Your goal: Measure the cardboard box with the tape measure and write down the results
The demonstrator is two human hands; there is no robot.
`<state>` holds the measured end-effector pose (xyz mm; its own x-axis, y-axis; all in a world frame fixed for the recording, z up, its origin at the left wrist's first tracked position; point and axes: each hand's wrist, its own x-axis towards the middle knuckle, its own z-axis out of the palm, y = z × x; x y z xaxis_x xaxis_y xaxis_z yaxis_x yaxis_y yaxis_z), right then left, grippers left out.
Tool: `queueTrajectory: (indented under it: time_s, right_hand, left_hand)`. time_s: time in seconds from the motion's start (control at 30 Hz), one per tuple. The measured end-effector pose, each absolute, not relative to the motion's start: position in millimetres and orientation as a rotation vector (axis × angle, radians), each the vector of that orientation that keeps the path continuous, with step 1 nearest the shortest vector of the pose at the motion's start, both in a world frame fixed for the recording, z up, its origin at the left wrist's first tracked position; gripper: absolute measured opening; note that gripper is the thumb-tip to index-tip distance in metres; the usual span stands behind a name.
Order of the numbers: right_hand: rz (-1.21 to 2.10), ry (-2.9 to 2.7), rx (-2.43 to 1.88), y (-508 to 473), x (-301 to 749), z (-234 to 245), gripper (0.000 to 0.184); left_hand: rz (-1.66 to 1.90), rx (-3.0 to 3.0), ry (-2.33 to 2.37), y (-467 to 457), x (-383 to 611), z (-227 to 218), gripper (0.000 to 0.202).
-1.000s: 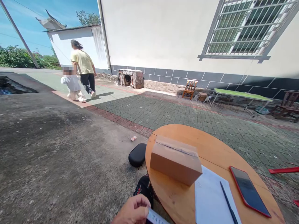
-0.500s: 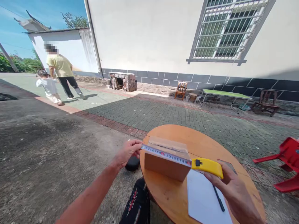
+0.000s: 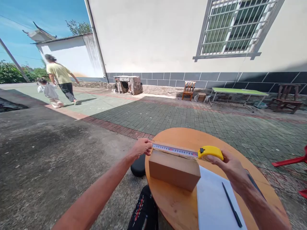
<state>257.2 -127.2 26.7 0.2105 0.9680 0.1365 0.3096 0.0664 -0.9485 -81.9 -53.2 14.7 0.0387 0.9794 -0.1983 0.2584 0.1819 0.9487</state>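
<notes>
A brown cardboard box (image 3: 174,169) sits on a round wooden table (image 3: 187,204). My left hand (image 3: 141,147) pinches the end of a white measuring tape (image 3: 175,150) at the box's left end. My right hand (image 3: 227,164) grips the tape's yellow case (image 3: 210,152) at the box's right end. The tape lies stretched along the top of the box. A white sheet of paper (image 3: 213,204) with a black pen (image 3: 232,204) lies on the table under my right forearm.
A black pouch (image 3: 137,166) lies on the ground left of the table. Two people (image 3: 57,81) walk away at the far left. A small chair (image 3: 188,90), a green table (image 3: 237,92) and dark furniture (image 3: 286,97) stand by the wall; a red chair (image 3: 291,159) is at right.
Both hands came up from below the table edge and stretched the tape over the box. The tape moved from the box's front edge to its top. The two people walked further left.
</notes>
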Motion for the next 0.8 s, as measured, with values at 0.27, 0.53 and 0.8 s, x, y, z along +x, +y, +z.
queueTrajectory:
  time_s: [0.27,0.53,0.8]
  right_hand:
    - [0.827,-1.264,-1.432,-126.9,276.5,17.0,0.050]
    - [0.897,-1.221,-1.447,-127.4,284.7,8.3,0.045]
    - [0.923,-1.279,-1.470,-125.2,290.7,17.4,0.044]
  left_hand:
    - [0.877,1.355,1.489,-49.1,-72.0,13.0,0.011]
    - [0.882,1.382,1.512,-45.0,-64.7,11.5,0.016]
    - [0.861,1.389,1.496,-49.2,-65.3,7.6,0.026]
